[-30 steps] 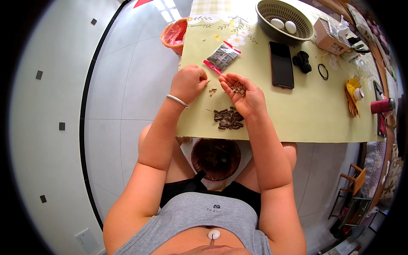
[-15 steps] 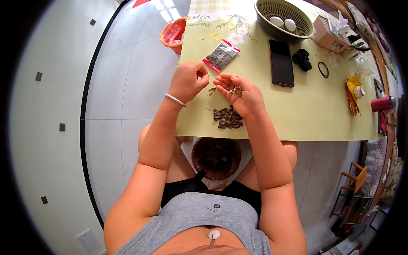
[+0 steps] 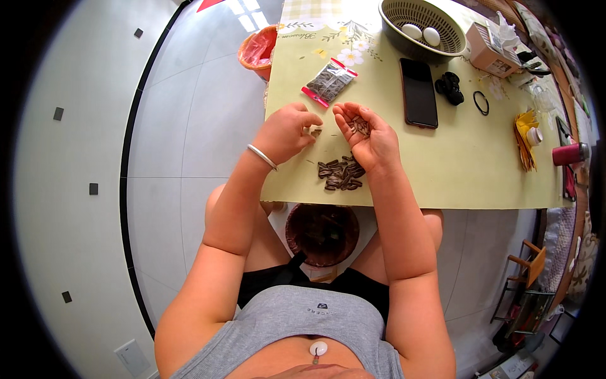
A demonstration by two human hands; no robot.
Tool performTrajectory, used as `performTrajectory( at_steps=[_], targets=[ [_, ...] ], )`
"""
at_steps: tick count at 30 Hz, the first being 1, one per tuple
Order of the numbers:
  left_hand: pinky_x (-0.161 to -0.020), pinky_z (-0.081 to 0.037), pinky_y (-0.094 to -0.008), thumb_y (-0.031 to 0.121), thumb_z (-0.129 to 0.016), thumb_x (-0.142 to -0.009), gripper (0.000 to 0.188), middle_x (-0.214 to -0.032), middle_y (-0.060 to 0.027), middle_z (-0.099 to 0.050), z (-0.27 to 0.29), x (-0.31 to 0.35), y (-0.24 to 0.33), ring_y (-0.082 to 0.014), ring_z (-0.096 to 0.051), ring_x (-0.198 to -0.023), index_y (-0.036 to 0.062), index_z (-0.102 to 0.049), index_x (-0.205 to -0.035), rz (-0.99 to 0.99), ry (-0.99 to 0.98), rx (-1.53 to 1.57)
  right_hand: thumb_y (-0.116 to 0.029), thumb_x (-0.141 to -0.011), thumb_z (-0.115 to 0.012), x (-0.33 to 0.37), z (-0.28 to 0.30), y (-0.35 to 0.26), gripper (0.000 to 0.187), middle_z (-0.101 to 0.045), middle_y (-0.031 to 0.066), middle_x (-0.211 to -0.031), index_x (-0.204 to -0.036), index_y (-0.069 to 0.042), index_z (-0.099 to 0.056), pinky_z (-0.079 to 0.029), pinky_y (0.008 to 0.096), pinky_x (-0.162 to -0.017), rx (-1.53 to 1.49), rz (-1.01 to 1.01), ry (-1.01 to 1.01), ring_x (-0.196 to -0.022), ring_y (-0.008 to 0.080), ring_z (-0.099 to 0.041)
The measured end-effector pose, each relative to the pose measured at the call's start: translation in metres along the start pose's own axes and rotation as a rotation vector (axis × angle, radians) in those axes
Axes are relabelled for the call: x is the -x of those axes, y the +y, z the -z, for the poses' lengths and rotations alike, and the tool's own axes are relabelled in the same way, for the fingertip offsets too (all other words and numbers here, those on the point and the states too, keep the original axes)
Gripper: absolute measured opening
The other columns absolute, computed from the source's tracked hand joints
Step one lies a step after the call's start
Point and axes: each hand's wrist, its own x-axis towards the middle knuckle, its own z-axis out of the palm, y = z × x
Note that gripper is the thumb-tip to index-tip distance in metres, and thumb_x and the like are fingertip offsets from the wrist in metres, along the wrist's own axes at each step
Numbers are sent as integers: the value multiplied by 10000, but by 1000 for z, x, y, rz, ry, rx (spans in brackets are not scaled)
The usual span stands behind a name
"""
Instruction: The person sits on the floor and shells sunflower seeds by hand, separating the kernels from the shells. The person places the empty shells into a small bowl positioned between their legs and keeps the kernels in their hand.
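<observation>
My right hand [image 3: 374, 140] is cupped palm up over the table, holding a small heap of sunflower seed kernels [image 3: 359, 126]. To its left, my left hand [image 3: 287, 132] is low over the tabletop with thumb and fingers apart. Its fingertips are around a few small pale pieces [image 3: 317, 132], too small to tell whether kernels or shells. Nearer the table's front edge lies a pile of dark striped sunflower seeds [image 3: 341, 174]. Beyond my hands rests a clear packet [image 3: 331, 82] with red ends and dark contents.
A black phone [image 3: 418, 93], a small black object [image 3: 449, 88] and a black ring band [image 3: 481, 103] lie to the right. Farther back stand a basket [image 3: 386, 25] with two white eggs and a tissue box [image 3: 489, 54]. Below the table edge is a dark bin [image 3: 290, 237].
My left hand has lowered and opened from a pinch, reaching the small pale pieces. My right hand has shifted slightly right, away from it, with the kernels still in the palm.
</observation>
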Motion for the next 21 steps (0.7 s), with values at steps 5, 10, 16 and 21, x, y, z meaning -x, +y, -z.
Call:
performTrajectory(
  at_steps=[5, 10, 16, 21],
  targets=[
    [-671, -523, -324, 1, -749, -704, 265, -850, -75, -643, -6, 1, -6, -219, -634, -727, 89, -751, -954, -57, 18, -8, -55, -961, -410, 0, 0, 3, 263, -634, 256, -1062, -1052, 134, -570, -555, 390, -904, 33, -29, -23, -989, 311, -652],
    [-709, -528, -355, 57, -708, -737, 127, -834, -84, -661, -11, -1, -4, -261, -642, -768, 78, -752, -854, -64, 76, -13, -38, -954, -414, -1, 0, 4, 248, -636, 258, -1061, -1056, 127, -569, -556, 385, -900, 46, -26, -10, -983, 308, -655],
    [-667, -527, -356, 44, -702, -749, 91, -824, -92, -653, -18, -3, -3, -270, -637, -726, 70, -730, -832, -119, 109, -169, -26, -948, -419, 0, -1, 5, 237, -638, 257, -1058, -1058, 123, -567, -559, 381, -895, 66, -26, -7, -966, 302, -660],
    [-646, -511, -398, 45, -670, -754, 12, -760, -117, -606, -20, -5, -3, -310, -608, -700, 39, -660, -759, -134, 123, -238, -23, -944, -421, 0, -1, 4, 234, -640, 257, -1053, -1056, 122, -567, -561, 376, -891, 85, -20, -1, -959, 299, -662]
  ],
)
